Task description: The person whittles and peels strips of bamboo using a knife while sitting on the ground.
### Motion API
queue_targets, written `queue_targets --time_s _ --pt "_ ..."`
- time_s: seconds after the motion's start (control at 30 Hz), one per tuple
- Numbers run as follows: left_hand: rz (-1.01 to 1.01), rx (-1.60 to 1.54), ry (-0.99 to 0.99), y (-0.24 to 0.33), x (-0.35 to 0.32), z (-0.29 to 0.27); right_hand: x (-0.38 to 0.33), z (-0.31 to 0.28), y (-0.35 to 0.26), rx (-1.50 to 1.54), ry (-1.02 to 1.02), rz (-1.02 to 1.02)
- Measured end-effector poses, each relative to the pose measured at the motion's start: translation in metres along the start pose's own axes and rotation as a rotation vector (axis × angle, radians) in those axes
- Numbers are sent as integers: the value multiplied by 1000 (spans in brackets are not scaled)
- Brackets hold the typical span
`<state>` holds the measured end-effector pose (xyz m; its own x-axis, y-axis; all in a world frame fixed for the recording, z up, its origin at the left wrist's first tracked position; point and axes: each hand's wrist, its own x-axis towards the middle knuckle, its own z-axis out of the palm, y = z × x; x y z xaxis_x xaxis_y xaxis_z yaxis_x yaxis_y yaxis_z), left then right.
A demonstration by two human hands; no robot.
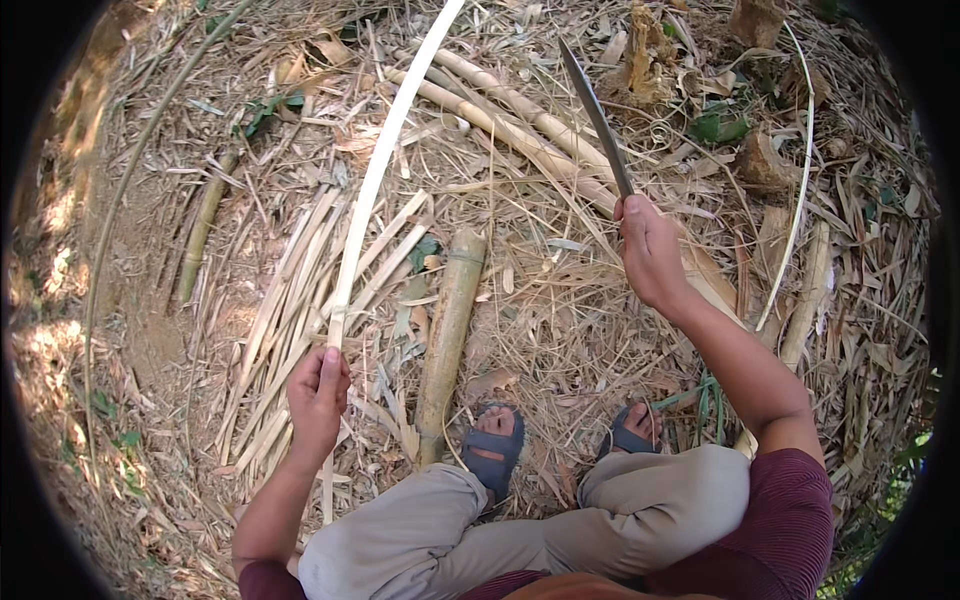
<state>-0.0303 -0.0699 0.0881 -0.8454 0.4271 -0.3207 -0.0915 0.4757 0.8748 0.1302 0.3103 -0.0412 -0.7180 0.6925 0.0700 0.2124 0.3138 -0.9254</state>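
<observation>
My left hand [318, 398] is closed around a long, pale bamboo strip [366, 190], thumb on top. The strip rises in a gentle curve past the far edge of the view, and its short tail hangs below my fist toward my knee. In my right hand [652, 248], raised to the right, is a knife [594, 115] gripped at its handle, which my fingers hide. Its long dark blade points up and away to the left, apart from the strip.
A pile of split bamboo strips [285, 300] lies at the left. Beside my sandalled foot rests a thick bamboo section [452, 340]. Bamboo poles [520, 125] lie farther off, near cut stumps [650, 60]. A thin pale strip [806, 160] curves at the right. Dry shavings litter the ground.
</observation>
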Motion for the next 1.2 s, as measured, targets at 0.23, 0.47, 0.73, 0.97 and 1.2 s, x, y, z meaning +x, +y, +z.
queue_targets --time_s 0.23,0.47,0.73,0.97,1.2 --pt "320 405 -89 37 25 64 -26 -4 -52 -94 -69 -353" --pt "-11 278 -785 32 40 112 -57 -14 -56 -418 -88 -437" --pt "-347 -12 -923 -20 26 128 -108 22 -31 -432 -332 -217" --pt "-205 103 -707 -53 10 119 -118 43 -34 -610 -422 -303" --pt "-173 232 -648 -59 -2 109 -106 38 -37 -596 -513 -45"
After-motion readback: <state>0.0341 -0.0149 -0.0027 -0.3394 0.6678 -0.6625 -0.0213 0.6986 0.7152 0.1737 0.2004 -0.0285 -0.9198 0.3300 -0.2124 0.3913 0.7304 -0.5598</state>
